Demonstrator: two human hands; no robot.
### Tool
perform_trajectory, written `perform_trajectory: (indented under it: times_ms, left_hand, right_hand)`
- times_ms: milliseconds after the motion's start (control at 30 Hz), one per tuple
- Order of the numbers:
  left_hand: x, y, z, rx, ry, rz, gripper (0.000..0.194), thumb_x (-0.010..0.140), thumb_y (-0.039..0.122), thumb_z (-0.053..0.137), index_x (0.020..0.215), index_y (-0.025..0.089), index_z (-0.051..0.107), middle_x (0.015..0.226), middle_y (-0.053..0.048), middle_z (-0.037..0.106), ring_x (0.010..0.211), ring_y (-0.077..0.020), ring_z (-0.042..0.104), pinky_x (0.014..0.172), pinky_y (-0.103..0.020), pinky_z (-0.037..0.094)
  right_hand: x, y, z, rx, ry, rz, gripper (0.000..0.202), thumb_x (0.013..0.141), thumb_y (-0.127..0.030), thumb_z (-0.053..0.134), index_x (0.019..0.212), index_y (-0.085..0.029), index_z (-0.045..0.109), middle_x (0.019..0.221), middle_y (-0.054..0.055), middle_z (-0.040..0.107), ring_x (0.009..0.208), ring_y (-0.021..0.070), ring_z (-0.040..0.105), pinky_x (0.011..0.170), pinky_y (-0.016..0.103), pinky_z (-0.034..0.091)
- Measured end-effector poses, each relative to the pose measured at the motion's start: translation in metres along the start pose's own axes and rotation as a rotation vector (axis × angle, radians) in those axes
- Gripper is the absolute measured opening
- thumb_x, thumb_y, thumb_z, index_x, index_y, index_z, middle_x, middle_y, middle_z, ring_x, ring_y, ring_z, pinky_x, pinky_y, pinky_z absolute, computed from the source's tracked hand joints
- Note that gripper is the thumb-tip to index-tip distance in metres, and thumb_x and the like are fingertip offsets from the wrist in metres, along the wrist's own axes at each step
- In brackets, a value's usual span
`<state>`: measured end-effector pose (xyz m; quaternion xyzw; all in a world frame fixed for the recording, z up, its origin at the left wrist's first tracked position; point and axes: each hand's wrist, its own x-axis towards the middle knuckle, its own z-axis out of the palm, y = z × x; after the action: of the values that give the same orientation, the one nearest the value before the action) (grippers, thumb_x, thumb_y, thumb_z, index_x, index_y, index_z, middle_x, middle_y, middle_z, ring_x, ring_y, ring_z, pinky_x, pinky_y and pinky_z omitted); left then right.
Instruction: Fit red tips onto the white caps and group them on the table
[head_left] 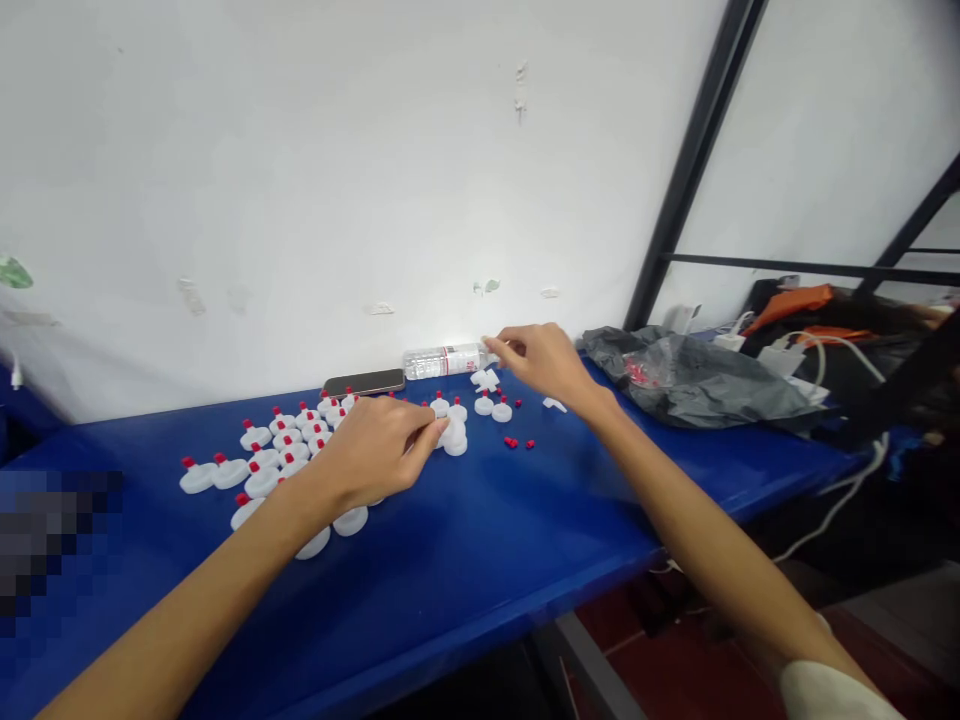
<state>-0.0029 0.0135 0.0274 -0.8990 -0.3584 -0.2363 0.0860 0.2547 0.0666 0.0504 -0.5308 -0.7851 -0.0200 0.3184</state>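
My left hand pinches a small white round part at its fingertips, low over the blue table. White round pieces with red tips stand in a group around and behind that hand, partly hidden by it. My right hand is raised with thumb and fingers together near the neck of a lying clear bottle; what it holds, if anything, is too small to make out. Below it lie white pieces, two white round pieces and several small red caps.
A phone and the clear bottle lie along the white wall. A dark plastic bag with red bits inside lies at the right. Beyond it are cables, chargers and orange items beside a black metal frame.
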Motion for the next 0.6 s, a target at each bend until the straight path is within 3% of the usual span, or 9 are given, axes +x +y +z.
perform_trajectory:
  times_ms: [67, 133, 200, 267, 367, 467, 600]
  left_hand:
    - [-0.001, 0.006, 0.003, 0.013, -0.061, 0.028, 0.041, 0.092, 0.027, 0.048, 0.052, 0.021, 0.040, 0.047, 0.000, 0.048, 0.045, -0.0134, 0.038, 0.054, -0.032, 0.024]
    - [-0.003, 0.009, 0.004, 0.028, -0.121, 0.038, 0.039, 0.086, 0.024, 0.051, 0.051, 0.021, 0.034, 0.045, 0.001, 0.044, 0.044, -0.0135, 0.034, 0.053, -0.032, 0.023]
    - [-0.004, 0.011, 0.005, 0.039, -0.172, 0.028, 0.039, 0.083, 0.023, 0.053, 0.051, 0.021, 0.031, 0.043, 0.001, 0.041, 0.043, -0.0138, 0.034, 0.052, -0.032, 0.022]
    - [-0.004, 0.011, 0.006, 0.054, -0.213, 0.015, 0.038, 0.083, 0.023, 0.053, 0.051, 0.021, 0.031, 0.044, 0.000, 0.041, 0.044, -0.0147, 0.038, 0.051, -0.032, 0.023]
    - [-0.005, 0.010, 0.007, 0.092, -0.256, 0.002, 0.035, 0.083, 0.023, 0.052, 0.053, 0.022, 0.036, 0.049, -0.002, 0.049, 0.048, -0.0173, 0.046, 0.051, -0.032, 0.025]
    - [-0.005, 0.007, 0.008, 0.146, -0.276, 0.016, 0.030, 0.084, 0.026, 0.054, 0.055, 0.022, 0.044, 0.054, -0.004, 0.056, 0.051, -0.0201, 0.052, 0.051, -0.032, 0.025]
    - [-0.004, 0.006, 0.007, 0.255, -0.258, 0.062, 0.031, 0.090, 0.031, 0.051, 0.061, 0.021, 0.051, 0.059, -0.006, 0.061, 0.053, -0.0211, 0.056, 0.052, -0.033, 0.023]
  right_hand:
    - [0.003, 0.016, -0.009, -0.236, -0.045, 0.145, 0.048, 0.106, -0.049, 0.038, 0.106, -0.021, 0.076, 0.099, 0.010, 0.078, 0.097, 0.0274, 0.069, 0.085, 0.035, 0.045]
    - [0.004, 0.031, -0.013, -0.330, -0.179, 0.256, 0.042, 0.104, -0.047, 0.044, 0.115, -0.022, 0.074, 0.112, 0.012, 0.076, 0.108, 0.0296, 0.068, 0.088, 0.036, 0.046]
    - [0.004, 0.044, -0.011, -0.334, -0.316, 0.328, 0.037, 0.097, -0.050, 0.059, 0.110, -0.020, 0.077, 0.103, 0.014, 0.078, 0.100, 0.0296, 0.071, 0.083, 0.035, 0.049]
    - [0.003, 0.053, -0.007, -0.314, -0.449, 0.393, 0.034, 0.085, -0.048, 0.075, 0.100, -0.018, 0.079, 0.082, 0.012, 0.078, 0.081, 0.0272, 0.073, 0.074, 0.033, 0.051]
    - [0.002, 0.059, -0.004, -0.291, -0.568, 0.455, 0.030, 0.076, -0.040, 0.085, 0.093, -0.017, 0.080, 0.063, 0.007, 0.073, 0.067, 0.0237, 0.072, 0.067, 0.031, 0.051]
    - [0.004, 0.057, -0.005, -0.287, -0.535, 0.446, 0.028, 0.083, -0.043, 0.078, 0.093, -0.017, 0.080, 0.067, 0.008, 0.075, 0.072, 0.0232, 0.073, 0.070, 0.030, 0.051]
    - [0.008, 0.052, -0.006, -0.307, -0.389, 0.408, 0.042, 0.098, -0.049, 0.053, 0.103, -0.016, 0.079, 0.080, 0.013, 0.078, 0.087, 0.0267, 0.073, 0.078, 0.033, 0.050]
